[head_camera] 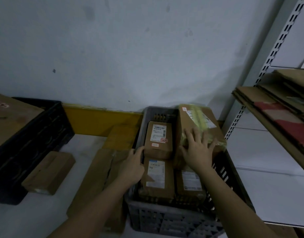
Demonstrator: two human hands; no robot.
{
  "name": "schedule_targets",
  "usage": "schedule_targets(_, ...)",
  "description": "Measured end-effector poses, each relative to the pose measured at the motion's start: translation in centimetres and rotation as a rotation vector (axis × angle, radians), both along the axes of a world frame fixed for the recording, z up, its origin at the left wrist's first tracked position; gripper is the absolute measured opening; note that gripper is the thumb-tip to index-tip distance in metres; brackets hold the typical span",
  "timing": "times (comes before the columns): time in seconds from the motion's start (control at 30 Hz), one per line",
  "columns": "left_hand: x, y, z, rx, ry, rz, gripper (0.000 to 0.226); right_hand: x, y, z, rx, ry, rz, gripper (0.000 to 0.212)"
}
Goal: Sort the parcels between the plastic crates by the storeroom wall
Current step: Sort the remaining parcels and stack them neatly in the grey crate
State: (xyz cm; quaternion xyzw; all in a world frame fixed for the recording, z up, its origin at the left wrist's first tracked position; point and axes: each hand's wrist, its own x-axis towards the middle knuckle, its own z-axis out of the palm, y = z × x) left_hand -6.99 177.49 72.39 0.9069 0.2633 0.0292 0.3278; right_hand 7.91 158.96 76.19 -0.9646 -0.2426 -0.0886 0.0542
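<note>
A grey plastic crate (166, 219) stands by the wall and holds several brown parcels. A small labelled parcel (158, 140) lies on top at its middle, and my left hand (133, 166) grips that parcel's near left corner. A big parcel with yellow tape (195, 124) leans tilted on the crate's right rim. My right hand (199, 148) lies flat on it with fingers spread. Two more labelled parcels (156, 177) (190, 182) lie lower in the crate. A black crate (31, 134) stands at the left with a large brown parcel (8, 115) in it.
A loose brown parcel (48, 172) lies on the pale floor beside the black crate. Flat cardboard (99, 172) lies left of the grey crate. A white slotted shelf rack (267, 66) with stacked flattened cardboard (285, 107) stands at the right.
</note>
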Motion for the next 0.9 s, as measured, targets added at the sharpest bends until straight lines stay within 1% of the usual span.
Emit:
schedule_targets(0.07,-0.3,-0.1,0.4,-0.035,-0.024,-0.025,0.079,0.3,-0.1,0.8,0.013,0.08,0.019,0.073)
schedule_targets(0.1,-0.5,-0.1,0.8,-0.059,-0.038,-0.048,0.081,0.3,-0.1,1.4,0.033,0.136,0.024,0.072)
schedule_targets(0.17,-1.0,-0.1,1.7,-0.143,-0.059,-0.075,0.078,0.0,-0.1,3.2,0.116,0.194,0.025,0.064)
schedule_targets(0.23,-1.6,0.7,2.6,-0.182,-0.067,-0.055,0.069,-0.5,0.4,5.2,0.253,0.111,0.048,0.055)
schedule_targets(0.3,-2.4,2.5,3.4,-0.132,-0.089,-0.001,0.061,-1.4,1.9,7.1,0.448,0.061,0.141,0.045)
schedule_targets(0.37,-3.5,5.1,4.4,-0.056,-0.093,0.045,0.058,-2.7,4.2,8.7,0.596,0.117,0.25,0.037)
schedule_targets(0.47,-5.2,9.3,5.3,-0.095,-0.131,0.139,0.057,-5.2,8.5,9.6,0.734,0.291,0.387,0.032)
schedule_targets(0.57,-6.4,12.7,5.3,-0.157,-0.15,0.228,0.056,-7.1,12.8,8.5,0.73,0.43,0.451,0.028)
schedule_targets(0.7,-6.1,15.8,4.3,-0.195,-0.142,0.313,0.056,-7.1,18.6,5.9,0.681,0.572,0.452,0.022)
schedule_targets(0.8,-4.7,18.8,2.8,-0.228,-0.129,0.294,0.055,-6.0,23.2,3.6,0.647,0.688,0.366,0.017)
schedule_targets(0.83,-4.2,19.8,2.2,-0.232,-0.122,0.278,0.055,-5.6,24.5,2.9,0.648,0.709,0.319,0.02)
schedule_targets(0.9,-3.2,21.7,0.7,-0.224,-0.109,0.238,0.054,-4.5,26.6,1.0,0.639,0.706,0.215,0.031)
